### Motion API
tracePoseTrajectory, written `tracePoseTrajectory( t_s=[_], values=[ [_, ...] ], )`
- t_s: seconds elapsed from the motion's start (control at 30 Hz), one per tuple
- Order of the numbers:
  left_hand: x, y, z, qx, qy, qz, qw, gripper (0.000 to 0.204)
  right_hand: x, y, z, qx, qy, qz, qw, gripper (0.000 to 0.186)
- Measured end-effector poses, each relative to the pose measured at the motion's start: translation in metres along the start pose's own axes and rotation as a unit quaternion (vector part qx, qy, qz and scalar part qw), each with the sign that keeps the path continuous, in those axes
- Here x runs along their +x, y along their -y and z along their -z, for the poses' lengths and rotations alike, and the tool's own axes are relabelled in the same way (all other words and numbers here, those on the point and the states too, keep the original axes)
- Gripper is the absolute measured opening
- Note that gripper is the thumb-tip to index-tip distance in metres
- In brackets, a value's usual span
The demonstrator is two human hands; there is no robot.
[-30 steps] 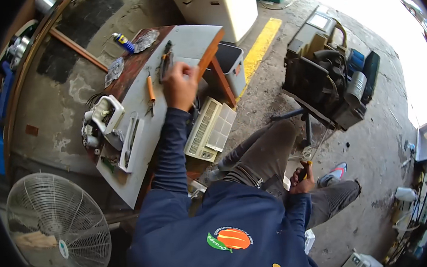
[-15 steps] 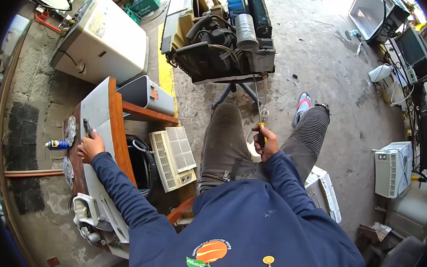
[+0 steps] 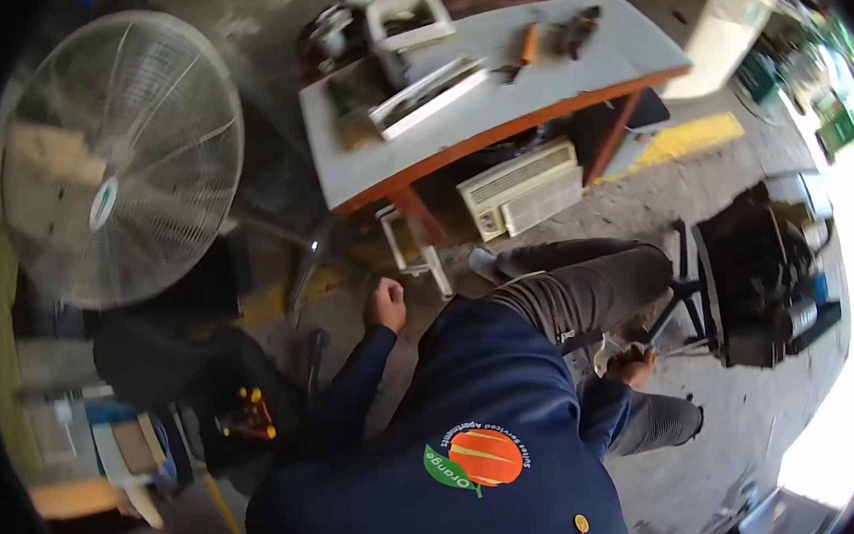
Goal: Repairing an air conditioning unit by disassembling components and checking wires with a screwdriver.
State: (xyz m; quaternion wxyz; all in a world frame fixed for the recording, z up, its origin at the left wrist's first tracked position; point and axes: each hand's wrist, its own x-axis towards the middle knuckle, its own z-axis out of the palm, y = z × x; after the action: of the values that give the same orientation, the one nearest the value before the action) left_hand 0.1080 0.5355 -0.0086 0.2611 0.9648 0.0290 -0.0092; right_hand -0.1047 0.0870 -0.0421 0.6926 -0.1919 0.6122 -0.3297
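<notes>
Low beside my body, my left hand (image 3: 386,306) has curled, blurred fingers; whether they hold anything is unclear. Below it to the left, yellow-and-red handled tools (image 3: 248,412) lie in a dark bag or seat. My right hand (image 3: 631,365) grips a long screwdriver (image 3: 682,348) near my right leg, its shaft pointing toward a dark, open appliance unit (image 3: 749,282) on a stand. The workbench (image 3: 631,60) ahead carries a dark tool (image 3: 579,34), an orange-handled tool (image 3: 529,46) and white plastic parts (image 3: 424,97).
A large pedestal fan (image 3: 168,97) stands at the left. An air-conditioner front (image 3: 502,196) sits under the bench, near a yellow floor stripe (image 3: 688,136). A white fridge-like cabinet (image 3: 710,34) is behind the bench; a small metal frame (image 3: 428,277) stands near my left hand.
The view has swung left, toward the fan. My left hand has left the tool on the bench and come down beside my body. My right hand still holds the screwdriver.
</notes>
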Motion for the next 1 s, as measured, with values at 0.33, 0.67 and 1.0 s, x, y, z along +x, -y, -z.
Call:
tracePoseTrajectory(
  t_s=[0.33,0.67,1.0],
  values=[
    [-0.136,0.149,0.123,0.389,-0.348,0.295,0.801,0.024,0.102,-0.042,-0.045,-0.029,0.222,-0.192,0.955,0.048],
    [-0.117,0.247,0.221,0.143,-0.355,0.672,0.634,0.042,0.097,-0.065,-0.067,0.062,0.256,-0.477,0.838,0.042],
    [-0.088,0.142,0.096,-0.087,-0.060,0.324,0.940,0.048,0.007,-0.019,-0.021,0.026,-0.029,-0.033,0.999,0.043]
  ],
)
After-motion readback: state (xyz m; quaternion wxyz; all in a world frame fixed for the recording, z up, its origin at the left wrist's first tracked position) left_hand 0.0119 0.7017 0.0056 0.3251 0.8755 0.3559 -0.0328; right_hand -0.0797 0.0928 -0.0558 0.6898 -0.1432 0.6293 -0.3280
